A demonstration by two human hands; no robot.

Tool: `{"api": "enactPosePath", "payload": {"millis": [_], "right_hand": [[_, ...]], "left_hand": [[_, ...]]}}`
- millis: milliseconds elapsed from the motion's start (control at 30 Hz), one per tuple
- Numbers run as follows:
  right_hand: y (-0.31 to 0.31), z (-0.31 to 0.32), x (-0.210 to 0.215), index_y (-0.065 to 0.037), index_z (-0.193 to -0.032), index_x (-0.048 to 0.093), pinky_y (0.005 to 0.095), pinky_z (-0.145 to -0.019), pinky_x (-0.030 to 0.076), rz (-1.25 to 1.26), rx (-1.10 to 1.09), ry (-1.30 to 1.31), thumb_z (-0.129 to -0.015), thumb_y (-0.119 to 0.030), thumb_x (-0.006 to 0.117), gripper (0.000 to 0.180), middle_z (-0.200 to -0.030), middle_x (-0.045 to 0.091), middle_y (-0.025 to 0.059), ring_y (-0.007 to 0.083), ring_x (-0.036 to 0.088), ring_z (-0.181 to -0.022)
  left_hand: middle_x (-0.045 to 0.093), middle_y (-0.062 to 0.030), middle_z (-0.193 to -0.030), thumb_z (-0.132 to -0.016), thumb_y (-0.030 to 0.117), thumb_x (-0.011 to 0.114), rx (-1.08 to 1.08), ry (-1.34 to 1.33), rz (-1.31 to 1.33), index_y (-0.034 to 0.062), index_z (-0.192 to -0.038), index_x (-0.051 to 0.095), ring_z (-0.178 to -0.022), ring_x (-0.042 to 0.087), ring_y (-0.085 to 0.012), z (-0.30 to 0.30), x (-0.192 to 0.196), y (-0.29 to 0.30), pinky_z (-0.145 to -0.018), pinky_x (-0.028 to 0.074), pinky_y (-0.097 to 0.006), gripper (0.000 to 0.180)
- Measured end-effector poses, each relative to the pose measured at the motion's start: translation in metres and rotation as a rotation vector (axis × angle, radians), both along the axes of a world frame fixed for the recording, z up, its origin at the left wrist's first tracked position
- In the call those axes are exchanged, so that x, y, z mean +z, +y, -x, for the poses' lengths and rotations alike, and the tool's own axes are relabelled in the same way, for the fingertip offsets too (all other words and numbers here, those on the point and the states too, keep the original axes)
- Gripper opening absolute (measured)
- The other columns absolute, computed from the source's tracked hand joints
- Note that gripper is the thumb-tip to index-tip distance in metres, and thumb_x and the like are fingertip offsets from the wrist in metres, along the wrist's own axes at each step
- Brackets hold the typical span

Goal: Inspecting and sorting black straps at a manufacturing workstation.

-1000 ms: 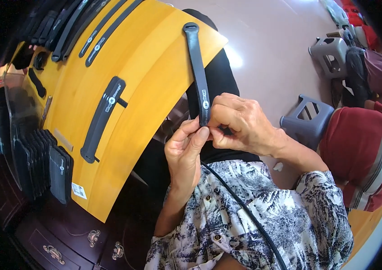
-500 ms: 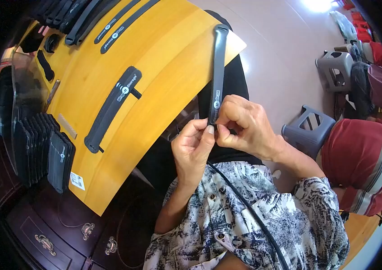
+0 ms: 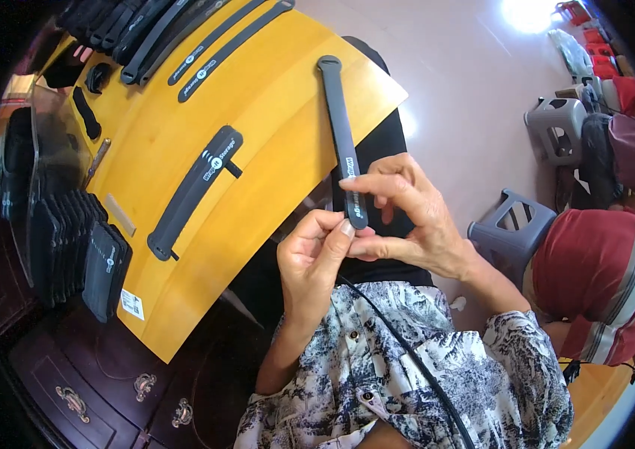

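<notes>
A long black strap (image 3: pixel 338 120) with a rounded end and white lettering is held in front of me. My left hand (image 3: pixel 313 254) pinches its near end between thumb and fingers. The far end, which has a slot, rests on or hovers over the wooden tabletop; I cannot tell which. My right hand (image 3: pixel 416 213) is spread beside the near end. Its index finger reaches across the lettering, and its thumb stretches below the strap's tip, close to my left fingers. On the tabletop (image 3: pixel 272 135) lies a bundled black strap (image 3: pixel 196 194) with short tabs sticking out.
More black straps (image 3: pixel 231 56) lie at the far left. Folded bundles (image 3: pixel 104 269) hang or stand along the table's left edge. A wooden strip (image 3: pixel 120 215) lies near them. To the right are grey stools (image 3: pixel 512 228) and a red striped bundle (image 3: pixel 594 277).
The strap's far end has swung left over the table. My right hand has unfolded from a pinch, its index finger now across the strap. The left hand keeps its hold.
</notes>
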State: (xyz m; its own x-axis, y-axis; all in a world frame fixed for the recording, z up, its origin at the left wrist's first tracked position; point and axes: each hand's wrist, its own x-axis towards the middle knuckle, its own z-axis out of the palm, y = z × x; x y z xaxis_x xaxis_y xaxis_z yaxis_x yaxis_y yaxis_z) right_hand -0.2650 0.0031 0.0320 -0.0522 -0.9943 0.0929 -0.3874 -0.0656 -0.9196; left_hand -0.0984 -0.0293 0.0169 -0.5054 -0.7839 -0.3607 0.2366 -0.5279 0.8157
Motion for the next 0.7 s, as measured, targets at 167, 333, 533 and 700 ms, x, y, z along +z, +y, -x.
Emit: {"api": "enactPosePath", "payload": {"millis": [167,333,533,700], "right_hand": [[0.003,0.002,-0.005,-0.014,-0.117,0.066,0.0270,-0.068,0.047,0.049,0.012,-0.027,-0.079,-0.022,0.073,0.040,-0.099,0.051,0.0073,0.0165,0.053,-0.084],[0.006,-0.005,-0.001,-0.009,-0.107,0.071,0.0269,-0.068,0.046,0.139,-0.117,0.124,-0.083,-0.014,0.068,0.025,-0.102,0.056,0.0082,0.0149,0.051,-0.077],[0.007,-0.006,0.005,-0.004,-0.104,0.070,0.0267,-0.075,0.049,0.159,-0.149,0.122,-0.087,-0.012,0.063,0.021,-0.103,0.063,0.0111,0.0167,0.060,-0.088],[0.008,-0.008,0.009,-0.004,-0.100,0.070,0.0280,-0.068,0.049,0.128,-0.231,-0.121,-0.090,-0.014,0.061,0.017,-0.096,0.065,0.0104,0.0172,0.060,-0.077]], "left_hand": [[0.064,-0.0108,-0.080,-0.095,0.007,0.052,-0.054,-0.040,0.127,-0.0052,-0.092,0.055,-0.069,0.066,-0.0147,0.000,0.009,-0.005,-0.064,0.054,-0.024,0.013],[0.061,-0.0064,-0.079,-0.096,0.012,0.051,-0.143,-0.002,0.102,-0.0013,-0.094,0.052,-0.072,0.060,-0.0092,0.013,0.015,-0.009,-0.067,0.049,-0.022,0.013],[0.059,-0.0044,-0.077,-0.094,0.019,0.058,-0.177,0.052,0.142,-0.0005,-0.093,0.053,-0.068,0.057,-0.0082,0.018,0.006,-0.011,-0.063,0.047,-0.020,0.020],[0.058,-0.0027,-0.069,-0.094,0.019,0.059,-0.196,0.069,0.163,0.0005,-0.086,0.057,-0.061,0.056,-0.0081,0.018,-0.005,-0.009,-0.057,0.046,-0.020,0.020]]}}
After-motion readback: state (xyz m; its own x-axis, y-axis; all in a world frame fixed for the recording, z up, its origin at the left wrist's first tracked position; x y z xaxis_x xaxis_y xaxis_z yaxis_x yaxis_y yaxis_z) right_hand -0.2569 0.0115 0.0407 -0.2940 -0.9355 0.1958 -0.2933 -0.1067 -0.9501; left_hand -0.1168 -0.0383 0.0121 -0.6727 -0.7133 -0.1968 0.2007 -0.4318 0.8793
